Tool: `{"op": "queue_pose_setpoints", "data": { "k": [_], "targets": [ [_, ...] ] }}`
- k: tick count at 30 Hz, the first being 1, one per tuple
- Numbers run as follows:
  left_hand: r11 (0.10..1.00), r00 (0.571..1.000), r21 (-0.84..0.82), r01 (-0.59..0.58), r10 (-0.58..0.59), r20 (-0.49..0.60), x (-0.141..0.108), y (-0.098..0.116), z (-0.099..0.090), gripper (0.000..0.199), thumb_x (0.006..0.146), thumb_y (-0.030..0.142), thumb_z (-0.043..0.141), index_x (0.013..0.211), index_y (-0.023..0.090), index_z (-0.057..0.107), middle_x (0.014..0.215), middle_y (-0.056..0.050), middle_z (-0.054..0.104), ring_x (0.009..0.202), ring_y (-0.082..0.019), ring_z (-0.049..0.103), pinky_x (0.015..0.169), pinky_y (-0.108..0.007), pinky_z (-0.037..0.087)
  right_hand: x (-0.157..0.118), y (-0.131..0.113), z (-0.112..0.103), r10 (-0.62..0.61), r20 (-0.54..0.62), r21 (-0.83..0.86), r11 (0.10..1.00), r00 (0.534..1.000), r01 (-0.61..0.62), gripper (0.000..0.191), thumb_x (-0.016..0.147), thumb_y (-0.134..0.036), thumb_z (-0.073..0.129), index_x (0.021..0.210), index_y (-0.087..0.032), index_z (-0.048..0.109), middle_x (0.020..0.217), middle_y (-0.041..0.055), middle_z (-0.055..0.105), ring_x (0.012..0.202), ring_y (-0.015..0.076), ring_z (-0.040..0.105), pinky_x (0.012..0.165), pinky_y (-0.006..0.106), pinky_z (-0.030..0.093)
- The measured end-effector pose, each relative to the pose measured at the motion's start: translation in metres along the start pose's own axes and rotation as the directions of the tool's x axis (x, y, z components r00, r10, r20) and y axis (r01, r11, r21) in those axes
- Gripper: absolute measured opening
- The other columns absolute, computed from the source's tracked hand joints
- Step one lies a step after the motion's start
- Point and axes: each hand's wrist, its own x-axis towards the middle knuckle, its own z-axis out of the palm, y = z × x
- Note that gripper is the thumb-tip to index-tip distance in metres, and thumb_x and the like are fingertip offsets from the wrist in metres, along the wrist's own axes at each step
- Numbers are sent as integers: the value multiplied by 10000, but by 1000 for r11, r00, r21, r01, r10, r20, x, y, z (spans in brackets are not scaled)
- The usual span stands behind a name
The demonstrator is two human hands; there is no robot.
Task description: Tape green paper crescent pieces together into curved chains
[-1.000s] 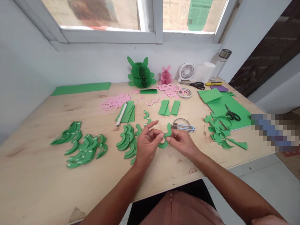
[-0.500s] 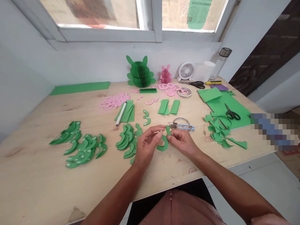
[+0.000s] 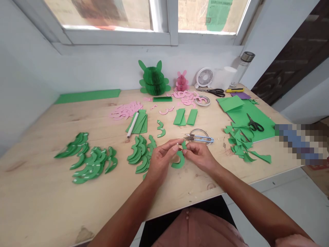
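A wooden table [image 3: 43, 192] holds green crescents [image 3: 94, 164], pink crescents [image 3: 125, 110], snips [image 3: 199, 139], a green sheet [image 3: 257, 120], honeycomb figures [image 3: 153, 80] and a fan [image 3: 204, 77].

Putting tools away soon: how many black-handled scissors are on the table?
2. One pair lies at the back, by the white desk fan; the other lies on the green card sheet at right. Paper scraps could hide others.

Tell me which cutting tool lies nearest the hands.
The small blue-handled snips, just beyond the right hand. The black-handled scissors on the green sheet and those by the wall lie farther off.
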Motion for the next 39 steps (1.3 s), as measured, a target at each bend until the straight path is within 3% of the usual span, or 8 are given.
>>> {"op": "queue_pose_setpoints", "data": {
  "k": [6,12,16,19,23,26,31,39],
  "targets": [
    [1000,998,14,15,-16,61,0,1,1,270,763,355,648,974,202,722,949,-80,704,865,-192,616,723,-273,463,0,2,0,-7,-24,11,1000,1000,7,351,809,-370,537,549,-187,389,543,-48,330,531,84,314,503,236,250],
    [994,999,101,-44,46,-16,1,2,4,246,730,325,675,942,213,729,966,-69,686,775,-161,602,601,-241,462,0,-3,0,-3,-52,-25,1000,999,1,218,805,-308,537,632,-177,514,578,-27,456,550,94,392,516,230,313],
    [993,996,113,-31,40,-80,1,5,6,268,682,313,709,928,210,734,947,-68,680,697,-140,577,491,-206,415,-3,-13,0,-54,-252,-103,994,966,29,87,791,-244,538,759,-181,591,678,10,584,611,119,483,562,246,386],
    [997,996,77,-10,16,-83,2,5,6,265,661,289,726,912,205,736,903,-62,685,686,-135,575,497,-206,416,-6,-18,-1,-216,-334,-222,964,918,146,78,791,-205,532,818,-191,604,752,24,622,625,122,511,600,266,420],
    [996,996,-31,89,-89,-3,5,1,2,342,637,257,745,971,186,719,784,-57,693,669,-139,586,531,-220,424,-7,-17,-2,-466,-250,-361,859,849,365,155,806,-163,517,918,-214,611,860,47,643,761,159,575,657,305,454],
    [982,985,-93,166,-162,57,6,0,1,404,618,241,757,1013,175,705,731,-56,692,581,-113,553,481,-205,371,-6,-16,-3,-569,-199,-426,784,798,452,178,815,-143,522,943,-225,615,923,62,641,903,196,582,760,366,471],
    [964,967,-127,234,-218,130,5,8,1,435,631,247,748,1053,156,692,733,-57,680,545,-85,505,448,-192,311,-7,-17,-4,-617,-123,-479,723,778,498,190,809,-137,539,950,-229,628,987,78,619,956,220,562,816,420,465],
    [959,957,-112,262,-243,161,4,12,2,443,636,270,736,1060,151,692,737,-59,672,518,-72,451,437,-196,297,-7,-16,-5,-625,-98,-500,704,775,505,181,795,-144,553,931,-238,627,1015,71,611,968,222,549,822,423,453]
  ]
}}
